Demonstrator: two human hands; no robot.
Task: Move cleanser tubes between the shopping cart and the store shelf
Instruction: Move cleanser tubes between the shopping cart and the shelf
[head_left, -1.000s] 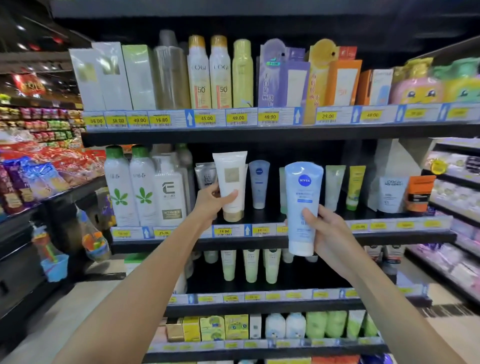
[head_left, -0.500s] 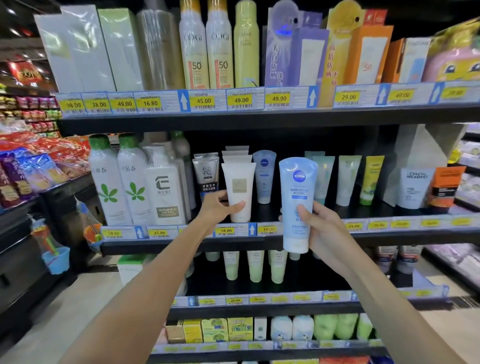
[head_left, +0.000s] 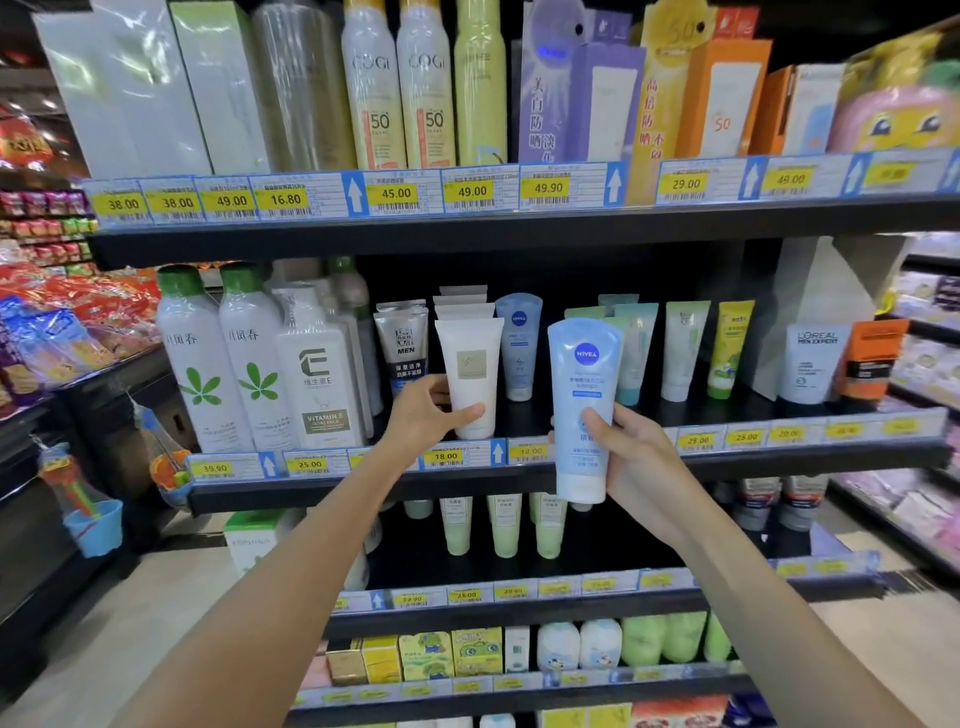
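The blue tube (head_left: 581, 410), marked NIVEA, is upright with its cap down, held in front of the middle shelf (head_left: 779, 457) edge, not resting on the board. The right hand (head_left: 641, 467) provides the grip: the thumb lies across the front of the tube and the fingers curl round its right side and back. The lower end of the tube hangs below the price strip (head_left: 467, 456).

The white tube (head_left: 470, 376) stands cap down at the front of the middle shelf, first in a row of identical tubes behind it. The left hand (head_left: 423, 415) grips it near the base: the thumb presses on the front and the fingers wrap behind the left side. Whether the cap touches the shelf board cannot be determined.

Between the two held tubes, further back, stands a second, smaller NIVEA tube (head_left: 518, 345). Just left of the white tube is a grey tube (head_left: 402, 345) marked MEN. Further left stand white bottles (head_left: 228, 364) with green caps and leaf marks. To the right of the blue tube stands a row of pale green tubes (head_left: 639, 353), then a yellow tube (head_left: 727, 348).

The top shelf (head_left: 519, 228) carries boxes and spray cans (head_left: 400, 88). The lower shelves hold further tubes and small boxes.
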